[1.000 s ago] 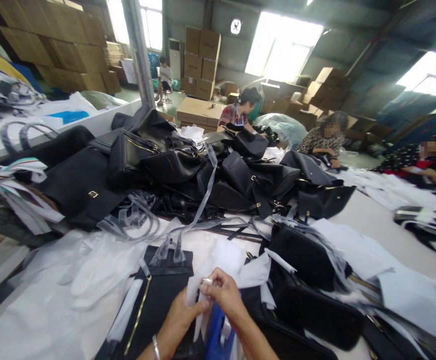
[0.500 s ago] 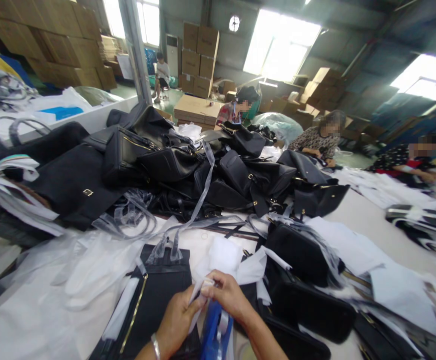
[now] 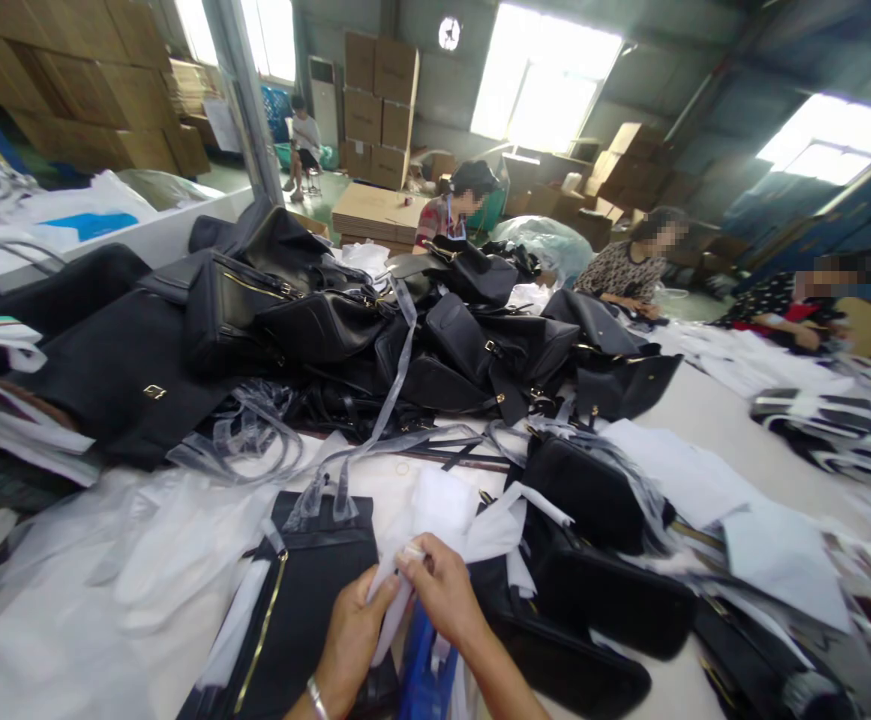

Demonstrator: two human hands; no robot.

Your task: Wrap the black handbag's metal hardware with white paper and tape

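My left hand [image 3: 352,635] and my right hand [image 3: 442,590] meet low in the middle of the view, both pinched on a white paper wrap [image 3: 435,515] that stands up from between them. Just under the hands is a blue object [image 3: 424,670], partly hidden. A silver bangle [image 3: 318,697] sits on my left wrist. A flat black bag with a gold zip [image 3: 292,610] lies left of my hands. Another black bag [image 3: 592,490] lies to the right.
A heap of black handbags [image 3: 405,340] fills the table's middle. Clear plastic strips [image 3: 270,440] and white sheets [image 3: 705,490] lie around it. Three people sit along the far right side; another sits by stacked cartons [image 3: 375,100] at the back.
The whole view has shifted left and slightly up. My two hands stay together on the white wrap, with only small finger movements.
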